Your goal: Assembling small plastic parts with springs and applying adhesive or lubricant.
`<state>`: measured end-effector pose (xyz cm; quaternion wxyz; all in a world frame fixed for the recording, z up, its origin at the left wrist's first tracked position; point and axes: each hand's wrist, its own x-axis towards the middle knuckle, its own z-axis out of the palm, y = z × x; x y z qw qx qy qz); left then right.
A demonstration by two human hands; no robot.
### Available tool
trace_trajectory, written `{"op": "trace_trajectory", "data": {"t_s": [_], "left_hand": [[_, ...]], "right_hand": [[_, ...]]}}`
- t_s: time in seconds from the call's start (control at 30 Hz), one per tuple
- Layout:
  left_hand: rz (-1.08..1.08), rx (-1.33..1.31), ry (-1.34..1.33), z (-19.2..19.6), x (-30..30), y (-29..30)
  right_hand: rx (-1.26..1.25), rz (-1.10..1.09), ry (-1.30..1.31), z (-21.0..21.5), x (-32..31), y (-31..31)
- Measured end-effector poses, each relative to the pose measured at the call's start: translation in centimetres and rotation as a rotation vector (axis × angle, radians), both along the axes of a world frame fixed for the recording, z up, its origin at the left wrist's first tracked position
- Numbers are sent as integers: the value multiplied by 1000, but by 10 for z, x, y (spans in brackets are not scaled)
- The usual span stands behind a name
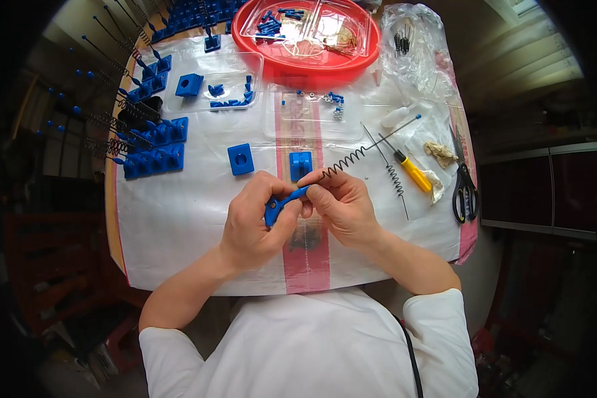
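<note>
A smooth blue plastic piece (290,198), held above the bench's (114,239) white sheet (179,232), is pinched by the curled left hand (253,213), likely for steadiness, while the right hand (343,208) has thumb and fingers closed where the springy dark wire coil (343,164) meets it, a square, round-holed blue block (235,159) lying just beyond.

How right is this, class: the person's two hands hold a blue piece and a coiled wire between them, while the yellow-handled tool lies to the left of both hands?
The side is wrong: the head view shows the yellow-handled tool to the right of both the left hand and the right hand. They do hold the blue piece and coiled wire.
</note>
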<state>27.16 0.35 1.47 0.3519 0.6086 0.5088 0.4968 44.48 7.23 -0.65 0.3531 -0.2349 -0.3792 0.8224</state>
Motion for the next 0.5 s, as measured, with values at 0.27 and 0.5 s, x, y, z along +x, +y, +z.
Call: {"op": "trace_trajectory", "data": {"t_s": [0.27,0.5], "left_hand": [[143,344,338,-11,0,5],[132,322,337,-5,1,6]], "right_hand": [[-14,-5,-31,1,-3,-3],[-71,-23,-14,-4,-4,-5]]}}
